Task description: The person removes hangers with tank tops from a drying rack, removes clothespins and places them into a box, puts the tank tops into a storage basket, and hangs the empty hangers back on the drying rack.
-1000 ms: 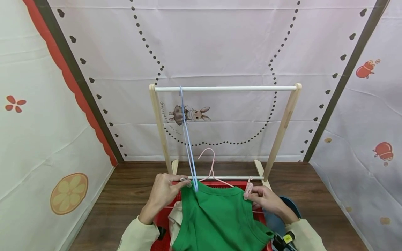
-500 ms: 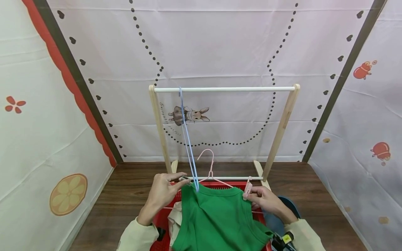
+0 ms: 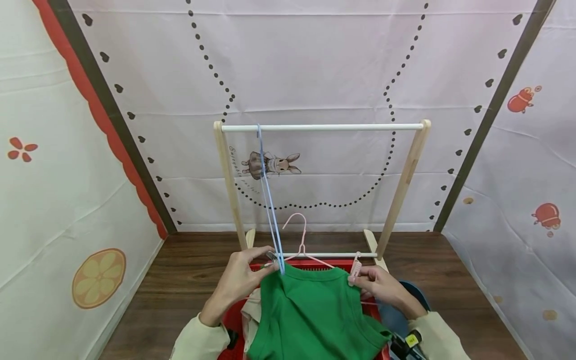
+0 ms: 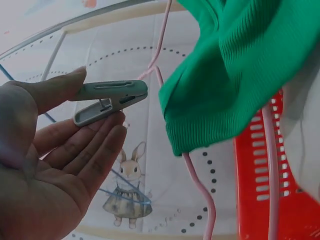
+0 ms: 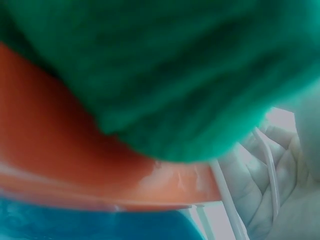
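Observation:
A green sleeveless top (image 3: 310,310) hangs on a pink hanger (image 3: 302,245), whose hook stands free above the neckline. My left hand (image 3: 238,280) pinches a grey clothespin (image 4: 112,97) between thumb and fingers. In the left wrist view its handles are spread and its tip points at the top's left shoulder, a small gap apart. At the other shoulder my right hand (image 3: 382,287) grips a pink clothespin (image 3: 355,270) against the fabric. The blurred right wrist view shows hanger wire across the right palm (image 5: 280,185).
A wooden rack with a white rail (image 3: 333,127) stands behind. A blue hanger (image 3: 270,200) hangs from the rail, its lower end before the top's left shoulder. Under the top is a red basket (image 3: 231,320) with beige cloth (image 3: 251,315). A blue container (image 3: 393,317) sits at right.
My left hand has shifted slightly right and its fingers now hide more of the grey clothespin. The right hand, the top and the hangers look almost still.

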`<state>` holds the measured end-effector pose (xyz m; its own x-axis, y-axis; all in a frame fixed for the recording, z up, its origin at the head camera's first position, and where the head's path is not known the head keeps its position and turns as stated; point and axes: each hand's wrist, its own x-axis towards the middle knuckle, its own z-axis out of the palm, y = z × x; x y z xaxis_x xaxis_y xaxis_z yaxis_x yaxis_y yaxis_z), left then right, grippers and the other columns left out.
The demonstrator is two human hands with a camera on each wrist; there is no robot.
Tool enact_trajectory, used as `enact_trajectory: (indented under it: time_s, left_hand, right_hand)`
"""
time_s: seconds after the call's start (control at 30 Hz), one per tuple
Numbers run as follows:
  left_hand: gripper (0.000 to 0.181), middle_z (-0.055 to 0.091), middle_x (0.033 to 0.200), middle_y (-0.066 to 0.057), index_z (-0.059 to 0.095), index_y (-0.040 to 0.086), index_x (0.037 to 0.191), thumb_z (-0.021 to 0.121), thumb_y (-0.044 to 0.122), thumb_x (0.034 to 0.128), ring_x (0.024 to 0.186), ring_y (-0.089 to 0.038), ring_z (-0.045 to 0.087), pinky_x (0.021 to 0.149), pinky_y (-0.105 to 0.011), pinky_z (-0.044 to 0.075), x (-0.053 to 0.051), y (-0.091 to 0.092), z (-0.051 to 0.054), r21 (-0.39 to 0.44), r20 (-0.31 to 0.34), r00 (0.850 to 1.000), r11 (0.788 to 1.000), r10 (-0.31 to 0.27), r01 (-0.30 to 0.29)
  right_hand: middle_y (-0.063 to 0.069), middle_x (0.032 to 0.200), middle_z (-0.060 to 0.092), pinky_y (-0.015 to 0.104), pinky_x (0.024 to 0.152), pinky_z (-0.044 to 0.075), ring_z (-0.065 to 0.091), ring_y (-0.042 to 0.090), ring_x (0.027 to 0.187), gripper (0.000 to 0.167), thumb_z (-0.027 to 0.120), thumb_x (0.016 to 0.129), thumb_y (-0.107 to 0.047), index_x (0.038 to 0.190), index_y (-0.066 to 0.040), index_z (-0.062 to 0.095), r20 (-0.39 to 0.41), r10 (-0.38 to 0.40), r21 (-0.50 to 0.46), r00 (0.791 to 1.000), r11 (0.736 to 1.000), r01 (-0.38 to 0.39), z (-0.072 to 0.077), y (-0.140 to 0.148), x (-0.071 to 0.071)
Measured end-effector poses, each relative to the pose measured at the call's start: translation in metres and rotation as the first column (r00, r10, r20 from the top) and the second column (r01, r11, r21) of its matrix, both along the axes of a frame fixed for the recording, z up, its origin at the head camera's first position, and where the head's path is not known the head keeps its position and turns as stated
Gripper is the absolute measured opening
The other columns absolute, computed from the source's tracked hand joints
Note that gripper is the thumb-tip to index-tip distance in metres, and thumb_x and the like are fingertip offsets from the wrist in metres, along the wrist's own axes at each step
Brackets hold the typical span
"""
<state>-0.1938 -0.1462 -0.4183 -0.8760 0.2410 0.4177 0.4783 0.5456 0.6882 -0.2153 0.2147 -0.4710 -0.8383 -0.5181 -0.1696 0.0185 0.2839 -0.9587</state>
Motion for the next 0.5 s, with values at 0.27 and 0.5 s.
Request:
enact_trajectory:
  time_s: [0.27,0.5]
  left_hand:
    - [0.033,0.074,0.102,0.002,0.072,0.008,0.115,0.08,0.015,0.0843,0.098,-0.014,0.069,0.088,-0.041,0.055,0.004,0.013,0.0,0.047,0.038,0.993,0.993,-0.111,0.109]
    - [0.035,0.072,0.101,0.002,0.072,0.01,0.117,0.08,0.017,0.0841,0.093,-0.011,0.068,0.081,-0.029,0.056,0.008,0.029,0.001,0.082,0.061,0.987,0.986,-0.148,0.143]
  right_hand:
    - [0.012,0.102,0.071,0.037,0.074,0.06,0.072,0.022,0.084,0.033,0.057,0.101,-0.02,0.118,0.008,0.062,-0.014,0.012,0.009,1.0,1.0,-0.012,0.0,0.001,-0.004]
    - [0.015,0.104,0.071,0.036,0.074,0.06,0.073,0.021,0.085,0.033,0.055,0.102,-0.017,0.12,0.011,0.06,-0.028,0.026,-0.002,0.999,1.0,-0.026,-0.002,-0.001,-0.005]
